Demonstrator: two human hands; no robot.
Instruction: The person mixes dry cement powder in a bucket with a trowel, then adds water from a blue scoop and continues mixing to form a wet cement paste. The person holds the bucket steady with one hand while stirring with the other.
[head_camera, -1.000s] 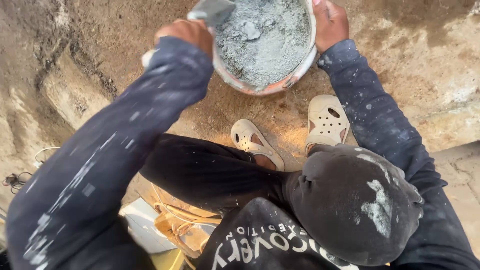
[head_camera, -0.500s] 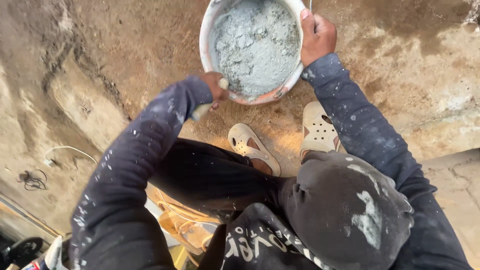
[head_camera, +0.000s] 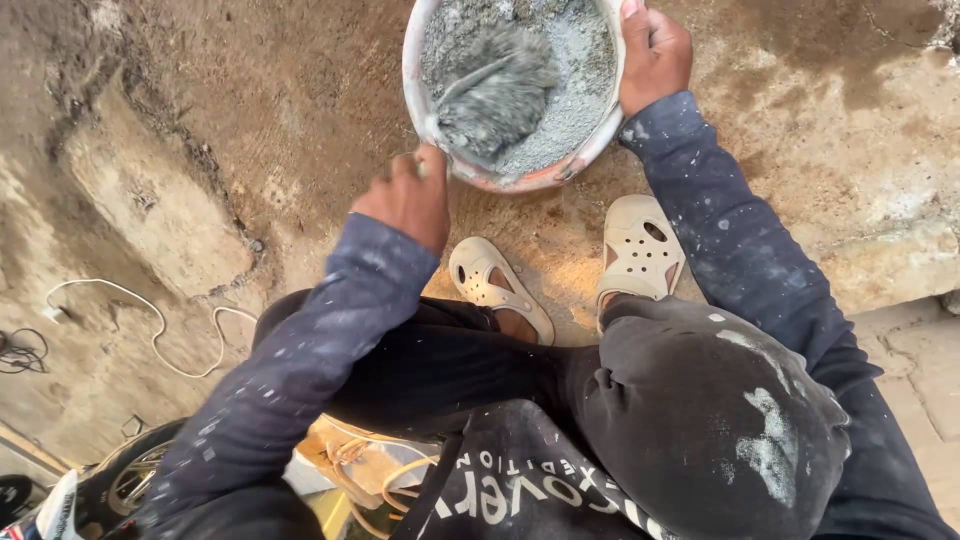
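A round white pan (head_camera: 432, 120) filled with grey cement mix (head_camera: 570, 70) sits on the dirt ground in front of my feet. My right hand (head_camera: 655, 50) grips the pan's right rim. At the pan's lower left rim, my left hand (head_camera: 410, 198) is closed around the handle of a trowel (head_camera: 495, 95). The trowel's blade lies in the mix, heaped with wet grey cement. Both sleeves are dark and speckled with cement dust. A dark hood with grey smears covers my head at the bottom right.
Two beige clogs (head_camera: 500, 285) (head_camera: 640, 250) stand just below the pan. A white cable (head_camera: 150, 320) snakes over the ground at left. A wheel (head_camera: 135, 475) shows at the bottom left. Paving stones (head_camera: 925, 360) border the right edge.
My left hand came down from the pan's top left edge to its lower left rim, and the trowel now sits loaded in the mix. The pan appears lower in view.
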